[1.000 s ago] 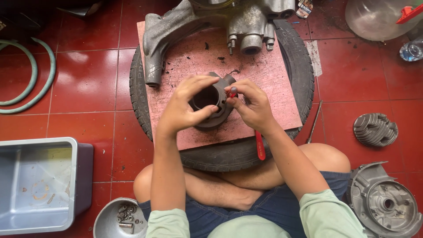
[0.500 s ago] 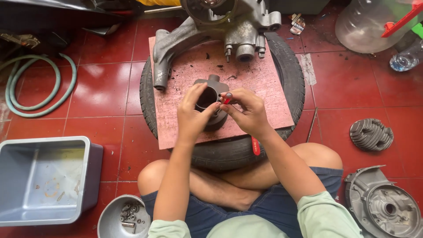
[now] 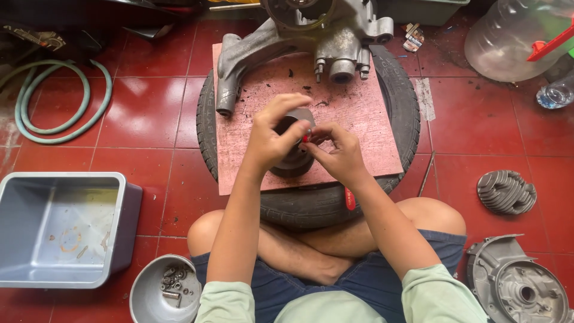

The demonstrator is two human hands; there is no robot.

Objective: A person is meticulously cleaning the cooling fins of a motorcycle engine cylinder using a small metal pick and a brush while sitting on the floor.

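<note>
The left hand (image 3: 272, 140) has its grip closed around a dark round metal part (image 3: 293, 149), holding it over the pink board (image 3: 359, 113) on the tyre (image 3: 311, 206). The right hand (image 3: 341, 157) pinches a small red-tipped tool (image 3: 307, 137) at the part's rim.

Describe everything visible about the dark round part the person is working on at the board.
The dark round part is a grey-black metal piece, cylindrical with a wider flange at its base and an open bore on top. It stands upright on the reddish board laid over a tyre. The left hand grips its rim; the right hand holds a small red-tipped item at its edge.
</note>
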